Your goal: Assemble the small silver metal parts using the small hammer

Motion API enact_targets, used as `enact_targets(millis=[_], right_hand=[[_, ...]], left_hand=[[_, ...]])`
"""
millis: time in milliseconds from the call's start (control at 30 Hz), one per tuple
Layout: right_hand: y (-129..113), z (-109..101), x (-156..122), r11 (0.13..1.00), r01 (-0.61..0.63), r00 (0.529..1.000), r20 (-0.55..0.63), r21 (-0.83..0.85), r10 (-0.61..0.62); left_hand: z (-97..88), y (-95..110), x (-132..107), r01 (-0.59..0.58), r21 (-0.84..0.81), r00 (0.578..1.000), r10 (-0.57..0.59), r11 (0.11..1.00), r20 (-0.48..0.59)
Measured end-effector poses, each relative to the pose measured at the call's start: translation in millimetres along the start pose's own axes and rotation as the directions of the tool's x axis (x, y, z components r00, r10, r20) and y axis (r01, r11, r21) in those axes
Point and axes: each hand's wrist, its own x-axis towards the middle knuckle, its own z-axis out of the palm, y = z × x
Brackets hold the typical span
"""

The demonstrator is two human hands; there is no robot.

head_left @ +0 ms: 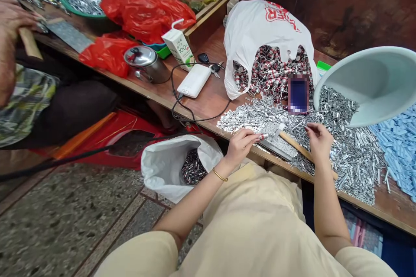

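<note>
My left hand [241, 143] pinches a small red-and-silver cylindrical metal piece [262, 136] just above the front edge of the table. To the right, my right hand [320, 140] hovers over loose metal parts, thumb and fingertips pressed together; whatever they hold is too small to make out. Between the hands lies a hammer [297, 146] with a wooden handle, its head on a flat metal plate [276, 149]. Small silver strips [242, 117] spread behind my left hand. Longer pin-like metal parts [360, 160] are heaped beside my right hand.
A white plastic bag [240, 34] of red-and-silver pieces and a phone [298, 95] stand behind. A tilted pale basin [383, 82] and blue strips [398, 143] are right. Left are a power bank [194, 80], steel mug [151, 69], floor sack [159, 169] and another person's hand [14, 17].
</note>
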Motion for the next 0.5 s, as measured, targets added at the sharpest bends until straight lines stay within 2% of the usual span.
enact_targets(millis=[167, 233, 333, 400, 433, 500], right_hand=[[-5, -3, -1, 0.969, -0.094, 0.995, -0.013, 0.228, 0.1], [-11, -6, -3, 0.935, -0.108, 0.994, 0.024, 0.339, 0.106], [-26, -3, -10, 0.888, -0.1, 0.988, 0.147, 0.449, 0.037], [-41, 10, -18, 0.881, -0.091, 0.973, 0.228, 0.464, -0.019], [-49, 18, -22, 0.892, -0.061, 0.963, 0.262, 0.448, -0.065], [-63, 37, -30, 0.924, 0.075, 0.919, 0.333, 0.375, -0.211]], left_hand=[[-2.6, -6, 1, -0.032, -0.054, 0.999, 0.032, 0.998, -0.001], [-5.0, -6, 1, -0.011, -0.067, 1.0, 0.012, 0.998, 0.003], [-6.4, -5, 1, 0.013, -0.086, 1.0, -0.013, 0.996, -0.002], [-5.4, -4, 2, -0.017, -0.085, 1.0, 0.017, 0.996, -0.003], [-4.6, -3, 3, -0.044, -0.078, 0.999, 0.044, 0.996, -0.005], [-3.3, -3, 3, -0.093, -0.055, 0.996, 0.092, 0.994, -0.013]])
